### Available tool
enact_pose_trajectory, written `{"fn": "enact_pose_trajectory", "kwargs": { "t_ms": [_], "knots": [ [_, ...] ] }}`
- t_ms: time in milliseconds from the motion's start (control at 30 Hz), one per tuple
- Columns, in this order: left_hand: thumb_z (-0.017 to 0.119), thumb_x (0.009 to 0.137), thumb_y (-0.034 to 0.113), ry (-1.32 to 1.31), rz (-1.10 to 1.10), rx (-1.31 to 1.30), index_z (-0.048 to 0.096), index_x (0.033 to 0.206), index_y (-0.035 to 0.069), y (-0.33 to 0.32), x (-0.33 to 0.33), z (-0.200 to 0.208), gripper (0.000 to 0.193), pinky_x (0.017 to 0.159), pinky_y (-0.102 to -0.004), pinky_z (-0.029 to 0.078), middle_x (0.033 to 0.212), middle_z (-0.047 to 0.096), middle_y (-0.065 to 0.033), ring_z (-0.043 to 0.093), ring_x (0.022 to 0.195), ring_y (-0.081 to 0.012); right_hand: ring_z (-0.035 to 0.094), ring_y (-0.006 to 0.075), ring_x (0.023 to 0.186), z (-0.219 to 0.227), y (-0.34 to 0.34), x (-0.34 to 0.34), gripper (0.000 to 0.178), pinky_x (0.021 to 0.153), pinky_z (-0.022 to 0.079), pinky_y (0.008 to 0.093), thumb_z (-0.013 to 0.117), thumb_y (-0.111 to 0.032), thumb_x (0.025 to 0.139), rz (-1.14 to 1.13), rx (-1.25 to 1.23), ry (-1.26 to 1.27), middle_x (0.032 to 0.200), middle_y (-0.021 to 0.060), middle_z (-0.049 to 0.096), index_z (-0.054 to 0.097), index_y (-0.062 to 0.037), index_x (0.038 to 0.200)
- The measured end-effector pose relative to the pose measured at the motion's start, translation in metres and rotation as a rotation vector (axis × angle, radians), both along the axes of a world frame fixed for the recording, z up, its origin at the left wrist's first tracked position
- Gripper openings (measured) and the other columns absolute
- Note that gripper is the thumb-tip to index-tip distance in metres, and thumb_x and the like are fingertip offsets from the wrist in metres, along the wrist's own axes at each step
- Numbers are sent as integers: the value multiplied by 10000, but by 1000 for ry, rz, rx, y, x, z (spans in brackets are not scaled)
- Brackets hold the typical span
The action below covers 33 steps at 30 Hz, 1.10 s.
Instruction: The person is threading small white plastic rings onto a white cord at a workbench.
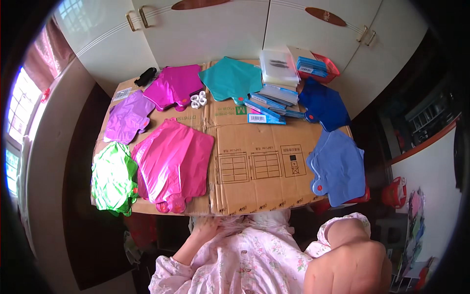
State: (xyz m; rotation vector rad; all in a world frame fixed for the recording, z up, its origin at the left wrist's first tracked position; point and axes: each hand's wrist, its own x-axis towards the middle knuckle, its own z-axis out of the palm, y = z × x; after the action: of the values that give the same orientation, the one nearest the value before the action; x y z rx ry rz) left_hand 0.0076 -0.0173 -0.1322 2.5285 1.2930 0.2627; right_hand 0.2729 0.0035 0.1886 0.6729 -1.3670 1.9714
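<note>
Head view: your left hand [205, 228] lies open below the limp, slippery pink balloon [172, 164], best pinched at its edge; I cannot tell how the right hand is set.

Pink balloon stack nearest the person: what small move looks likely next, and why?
Probably the left hand lifts to the pink stack. It rests below the cardboard's near edge, apparently holding nothing, and that stack lies closest above it. The right hand is not clearly visible; only a bare arm shows at lower right.

Window daylight from left — dark, warped rim.
</note>
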Motion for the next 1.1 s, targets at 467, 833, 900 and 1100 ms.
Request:
{"fn": "enact_pose_trajectory", "kwargs": {
  "t_ms": [467, 833, 900, 1100],
  "knots": [
    [536, 834, 54, -873, 1024, -463, 566, 1062, -35, -23, -147, -62, 247, 771, -267, 426, 952, 624, -50, 562, 866, -125, 590, 274, 805, -115, -32, 27, 169, 721, 473, 339, 503, -82, 860, -154, 69, -539, 892, 129, 602, 573, -1, 991],
    [568, 676, 39, -340, 640, -73, 533, 959, 0, -2, -65, -4, 288, 662, -473, 435, 816, 573, -218, 550, 780, -423, 558, 263, 941, -308, -49, 12, 104, 741, 490, 369, 578, -92, 668, -1098, 981, -1642, 926, 118, 575, 640, -16, 703],
    [603, 656, 64, -314, 508, 84, 525, 984, 12, -5, -39, 11, 341, 714, -485, 417, 894, 556, -218, 527, 845, -417, 559, 262, 936, -310, -47, 17, 99, 746, 488, 372, 578, -92, 663, -1113, 984, -1588, 924, 119, 575, 635, -16, 690],
    [643, 685, 125, -326, 174, -230, 579, 904, 49, -18, 23, 35, 239, 733, -412, 429, 851, 564, -138, 541, 837, -327, 572, 267, 892, -321, -51, 23, 82, 781, 462, 388, 568, -89, 704, -1168, 948, -1565, 908, 97, 577, 625, -32, 716]
  ]
}}
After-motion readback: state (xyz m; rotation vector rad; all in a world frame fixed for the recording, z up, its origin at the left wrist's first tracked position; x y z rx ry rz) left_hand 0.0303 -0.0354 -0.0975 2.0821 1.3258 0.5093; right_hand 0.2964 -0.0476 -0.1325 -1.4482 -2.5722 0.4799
